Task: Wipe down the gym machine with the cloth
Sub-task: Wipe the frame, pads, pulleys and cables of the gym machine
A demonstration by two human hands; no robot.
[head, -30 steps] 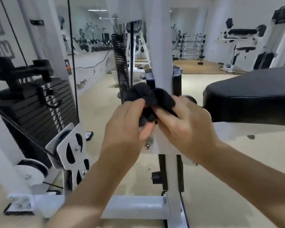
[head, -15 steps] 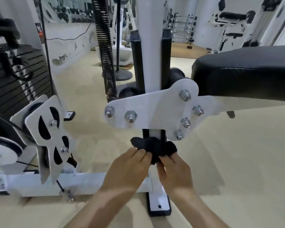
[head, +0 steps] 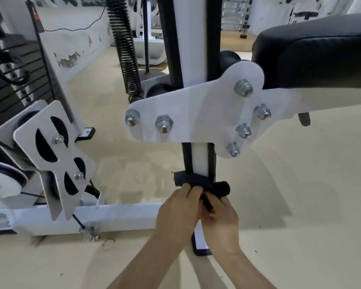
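Note:
A black cloth [head: 198,181] is wrapped around the lower part of the white upright post [head: 199,158] of the gym machine, just below the white bolted bracket plate [head: 196,113]. My left hand [head: 176,213] grips the cloth from the left and my right hand [head: 222,220] grips it from the right, both pressed close together in front of the post. The cloth's ends stick out on either side of the post. The post's foot [head: 200,245] stands on the floor right behind my hands.
A black padded seat [head: 313,51] juts out at the upper right. A coil spring [head: 125,46] hangs behind the bracket. At the left stand the weight stack [head: 13,80], a pulley bracket [head: 54,155] and a white floor beam [head: 117,217]. Beige floor lies to the right.
Both hands have slid the cloth down the post, from above the bracket plate to below it near the floor. The view has tilted downward with them.

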